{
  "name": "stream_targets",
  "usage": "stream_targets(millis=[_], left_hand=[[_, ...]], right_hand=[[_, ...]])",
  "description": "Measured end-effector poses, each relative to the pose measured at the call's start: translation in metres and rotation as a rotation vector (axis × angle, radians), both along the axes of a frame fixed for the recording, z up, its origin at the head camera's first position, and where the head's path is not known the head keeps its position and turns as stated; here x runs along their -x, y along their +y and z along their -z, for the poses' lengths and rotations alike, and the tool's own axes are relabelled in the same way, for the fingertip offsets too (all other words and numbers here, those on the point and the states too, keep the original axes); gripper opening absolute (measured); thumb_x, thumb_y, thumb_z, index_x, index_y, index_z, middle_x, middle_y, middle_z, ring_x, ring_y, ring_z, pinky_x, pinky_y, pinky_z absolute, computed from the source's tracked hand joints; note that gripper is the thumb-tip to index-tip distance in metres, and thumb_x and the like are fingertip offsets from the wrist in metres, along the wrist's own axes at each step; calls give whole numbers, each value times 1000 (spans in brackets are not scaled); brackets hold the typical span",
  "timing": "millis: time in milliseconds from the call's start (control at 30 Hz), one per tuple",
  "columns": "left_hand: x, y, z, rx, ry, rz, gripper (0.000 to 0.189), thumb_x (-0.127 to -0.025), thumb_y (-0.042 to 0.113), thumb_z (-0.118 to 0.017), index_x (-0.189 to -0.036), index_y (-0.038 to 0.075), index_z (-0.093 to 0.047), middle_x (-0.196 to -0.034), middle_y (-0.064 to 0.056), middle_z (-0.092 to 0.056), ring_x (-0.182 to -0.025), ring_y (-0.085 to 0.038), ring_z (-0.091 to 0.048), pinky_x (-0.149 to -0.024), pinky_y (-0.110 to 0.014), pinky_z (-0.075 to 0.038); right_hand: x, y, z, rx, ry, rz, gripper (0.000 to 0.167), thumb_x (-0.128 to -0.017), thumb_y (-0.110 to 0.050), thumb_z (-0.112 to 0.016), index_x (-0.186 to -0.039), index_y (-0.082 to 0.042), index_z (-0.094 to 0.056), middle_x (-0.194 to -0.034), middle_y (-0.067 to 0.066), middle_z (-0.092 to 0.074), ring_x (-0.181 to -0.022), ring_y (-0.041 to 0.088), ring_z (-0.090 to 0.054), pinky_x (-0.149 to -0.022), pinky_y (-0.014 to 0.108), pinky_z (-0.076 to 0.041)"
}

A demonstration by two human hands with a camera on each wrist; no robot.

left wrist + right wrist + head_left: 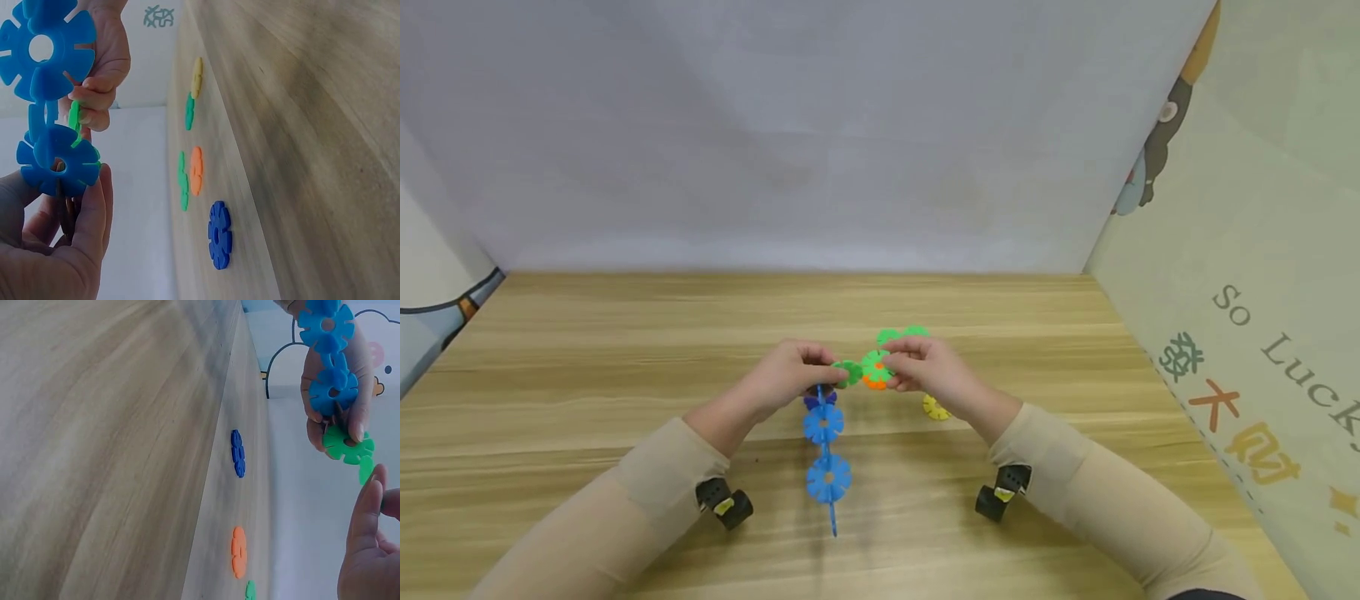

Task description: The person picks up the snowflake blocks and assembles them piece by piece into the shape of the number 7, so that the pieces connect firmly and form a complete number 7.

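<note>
My left hand [782,377] grips a hanging chain of notched plastic snowflake discs near its upper end. Several blue discs [828,478] dangle from it toward me, slotted into one another at right angles. At the fingers a brown disc [65,215] is partly hidden, and a green disc [338,444] joins the chain there. My right hand [936,375] pinches a light green disc [872,364] between thumb and fingers. Its edge meets the green disc by the left fingertips, the two lying at an angle to each other. Both hands are raised above the table.
On the wooden table [625,350] lie loose discs: a dark blue one [220,236], an orange one [239,552], a yellow one [936,407] and some green ones [916,332]. A pale cloth wall [790,167] stands behind, and printed panels [1240,250] rise at the sides.
</note>
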State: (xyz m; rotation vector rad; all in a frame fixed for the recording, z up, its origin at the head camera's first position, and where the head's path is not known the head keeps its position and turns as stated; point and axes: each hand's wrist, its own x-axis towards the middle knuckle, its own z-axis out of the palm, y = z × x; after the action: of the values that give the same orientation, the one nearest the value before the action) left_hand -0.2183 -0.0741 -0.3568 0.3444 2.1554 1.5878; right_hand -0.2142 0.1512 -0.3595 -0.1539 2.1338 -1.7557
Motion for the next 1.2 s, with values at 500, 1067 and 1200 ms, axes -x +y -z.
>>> stream_targets(millis=[500,1067,1200], left_hand=[[3,-1,-11,26,-10,75,17,-88,16,-65,-94,0,-63,-83,-11,-62,-71,-22,-59,-67,-38,-49],[5,4,-12,-75,-86,60,11,-88,10,-64,-82,4,-56,-81,-9,-60,-67,-23,-57,-60,-30,-47],[5,5,-11,-119,-109,46,13,-88,8,-63,-81,4,-53,-76,-5,-58,-66,-20,-55,-58,-28,-44]], right_hand=[[0,-1,-4,-7,-26,-66,35,-95,-12,-55,-126,4,-53,-90,7,-62,-73,15,-60,-86,45,-48],[-2,-1,-6,117,-166,-13,31,-95,-6,-53,-121,10,-52,-79,1,-57,-64,7,-53,-60,16,-46],[-4,-3,-7,157,-181,7,29,-95,-6,-52,-119,11,-52,-82,3,-59,-64,7,-53,-61,16,-46]])
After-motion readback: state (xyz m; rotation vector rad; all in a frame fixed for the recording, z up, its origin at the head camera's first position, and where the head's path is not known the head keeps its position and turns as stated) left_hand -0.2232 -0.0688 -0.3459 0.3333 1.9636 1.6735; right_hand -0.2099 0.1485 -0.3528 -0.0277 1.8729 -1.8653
